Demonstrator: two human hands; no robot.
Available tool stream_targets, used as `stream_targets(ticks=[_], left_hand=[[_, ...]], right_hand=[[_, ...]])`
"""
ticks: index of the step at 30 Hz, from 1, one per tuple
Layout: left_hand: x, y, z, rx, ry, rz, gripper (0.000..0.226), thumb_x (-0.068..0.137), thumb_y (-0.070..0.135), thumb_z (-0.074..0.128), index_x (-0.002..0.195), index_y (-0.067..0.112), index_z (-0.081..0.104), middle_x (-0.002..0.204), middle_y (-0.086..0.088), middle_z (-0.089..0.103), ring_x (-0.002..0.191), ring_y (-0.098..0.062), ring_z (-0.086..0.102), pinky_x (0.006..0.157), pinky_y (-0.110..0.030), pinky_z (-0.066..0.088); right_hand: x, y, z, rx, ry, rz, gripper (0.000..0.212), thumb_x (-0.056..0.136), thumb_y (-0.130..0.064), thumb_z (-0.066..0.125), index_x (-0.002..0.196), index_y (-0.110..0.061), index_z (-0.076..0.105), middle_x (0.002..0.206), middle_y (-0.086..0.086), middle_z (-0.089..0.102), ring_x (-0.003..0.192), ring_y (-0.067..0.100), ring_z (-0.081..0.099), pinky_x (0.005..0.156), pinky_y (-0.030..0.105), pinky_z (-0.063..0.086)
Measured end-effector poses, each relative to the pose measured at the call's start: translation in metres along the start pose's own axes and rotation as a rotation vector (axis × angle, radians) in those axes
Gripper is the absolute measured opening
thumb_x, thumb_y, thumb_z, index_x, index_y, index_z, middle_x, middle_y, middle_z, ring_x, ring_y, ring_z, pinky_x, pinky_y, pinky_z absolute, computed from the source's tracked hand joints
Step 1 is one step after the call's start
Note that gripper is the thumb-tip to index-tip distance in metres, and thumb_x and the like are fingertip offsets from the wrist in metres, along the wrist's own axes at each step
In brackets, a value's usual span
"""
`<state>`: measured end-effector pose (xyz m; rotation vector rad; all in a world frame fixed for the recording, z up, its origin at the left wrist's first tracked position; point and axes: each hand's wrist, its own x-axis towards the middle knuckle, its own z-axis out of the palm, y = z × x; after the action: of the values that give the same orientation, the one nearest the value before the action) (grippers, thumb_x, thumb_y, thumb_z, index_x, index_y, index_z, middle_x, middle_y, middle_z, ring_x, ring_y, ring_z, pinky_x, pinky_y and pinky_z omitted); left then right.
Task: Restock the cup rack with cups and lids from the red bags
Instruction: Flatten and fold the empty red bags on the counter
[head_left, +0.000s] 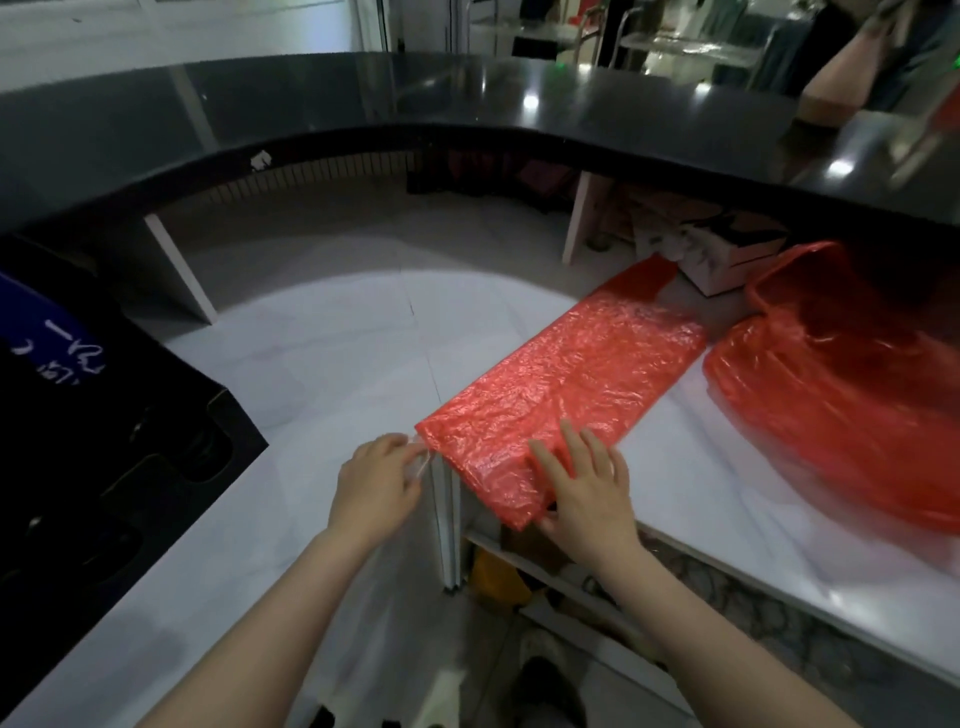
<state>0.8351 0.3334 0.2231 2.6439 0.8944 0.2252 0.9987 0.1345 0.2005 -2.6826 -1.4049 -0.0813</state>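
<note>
White surface (675, 467) carries the flattened red bag (561, 384) overhanging its near corner, right hand (587, 493) pressing it flat-fingered, left hand (379, 483) pinching clear film at the corner; risk: thin plastic slides off or tears if tugged.

We reach both bare forearms forward: our left hand (376, 480) curls its fingers in a pinch, while our right hand (584, 486) lies flat, palm down, fingers straight and spread.
</note>
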Motion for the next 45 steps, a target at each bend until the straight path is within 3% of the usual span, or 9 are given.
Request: stream_targets(ticks=[5,10,13,16,19,21,27,34,45], left_hand=[[0.004,0.013,0.006,-0.035,0.038,0.191,0.074,0.081,0.008,0.062,0.147,0.016,0.031,0.155,-0.011,0.025,0.138,-0.03,0.03,0.112,-0.039,0.026],[0.026,0.01,0.016,0.296,-0.216,0.436,0.081,0.089,0.023,0.058,0.151,0.028,0.007,0.16,-0.002,-0.003,0.147,-0.023,0.006,0.118,-0.036,0.004],[0.031,0.019,0.017,0.267,-0.2,0.52,0.078,0.08,0.023,0.069,0.148,0.022,0.03,0.155,-0.008,0.026,0.137,-0.031,0.034,0.113,-0.037,0.029],[0.036,0.036,0.016,0.185,-0.077,0.617,0.067,0.05,0.011,0.089,0.114,0.01,0.068,0.111,-0.017,0.067,0.089,-0.036,0.067,0.074,-0.043,0.057],[0.041,0.056,0.019,0.209,-0.086,0.645,0.054,0.057,0.014,0.086,0.108,0.01,0.069,0.099,-0.015,0.067,0.081,-0.035,0.066,0.065,-0.04,0.056],[0.046,0.068,0.026,0.215,-0.097,0.605,0.049,0.069,0.019,0.078,0.116,0.013,0.065,0.108,-0.014,0.063,0.091,-0.034,0.063,0.073,-0.041,0.054],[0.059,0.093,0.038,0.199,-0.111,0.707,0.042,0.085,0.016,0.056,0.127,0.019,0.056,0.122,-0.006,0.055,0.109,-0.027,0.052,0.088,-0.037,0.042],[0.063,0.098,0.035,0.104,-0.147,0.868,0.04,0.07,0.023,0.083,0.106,0.009,0.071,0.115,-0.01,0.067,0.102,-0.026,0.065,0.086,-0.038,0.054],[0.08,0.104,0.046,0.032,-0.159,0.653,0.021,0.091,0.035,0.057,0.106,0.021,0.062,0.092,0.001,0.07,0.082,-0.02,0.063,0.067,-0.03,0.047]], right_hand=[[-0.005,-0.01,0.012,0.006,-0.093,0.032,0.071,0.091,-0.043,0.049,0.15,-0.036,0.011,0.16,0.006,0.01,0.146,0.032,0.008,0.115,0.05,0.008],[-0.01,0.03,0.005,0.051,-0.214,0.016,0.057,0.1,-0.045,0.032,0.149,-0.046,0.003,0.161,-0.003,-0.004,0.147,0.024,-0.01,0.112,0.056,-0.012],[-0.013,0.062,-0.005,0.036,-0.225,0.105,0.061,0.096,-0.047,0.035,0.148,-0.048,0.003,0.161,-0.004,-0.006,0.146,0.027,-0.014,0.111,0.057,-0.012],[-0.025,0.079,-0.019,0.086,-0.142,0.202,0.063,0.093,-0.051,0.041,0.149,-0.043,0.014,0.161,-0.003,0.005,0.147,0.031,-0.002,0.113,0.057,-0.004],[-0.038,0.079,-0.028,0.172,0.089,0.002,0.061,0.07,-0.023,0.079,0.127,-0.02,0.059,0.134,0.013,0.055,0.119,0.038,0.054,0.098,0.054,0.044],[-0.045,0.075,-0.028,0.214,0.132,-0.087,0.045,0.062,-0.013,0.083,0.105,-0.014,0.07,0.108,0.009,0.067,0.092,0.032,0.065,0.076,0.042,0.055],[-0.058,0.101,-0.029,0.353,0.114,0.157,0.016,0.079,-0.006,0.066,0.094,-0.011,0.067,0.104,0.007,0.071,0.091,0.031,0.066,0.074,0.039,0.054],[-0.062,0.115,-0.028,0.493,0.074,0.32,0.016,0.085,-0.009,0.063,0.097,-0.018,0.067,0.115,-0.003,0.067,0.103,0.017,0.061,0.088,0.03,0.048],[-0.065,0.124,-0.024,0.51,0.213,0.423,0.015,0.088,-0.015,0.062,0.101,-0.019,0.067,0.09,-0.009,0.061,0.085,0.01,0.053,0.075,0.026,0.045]])
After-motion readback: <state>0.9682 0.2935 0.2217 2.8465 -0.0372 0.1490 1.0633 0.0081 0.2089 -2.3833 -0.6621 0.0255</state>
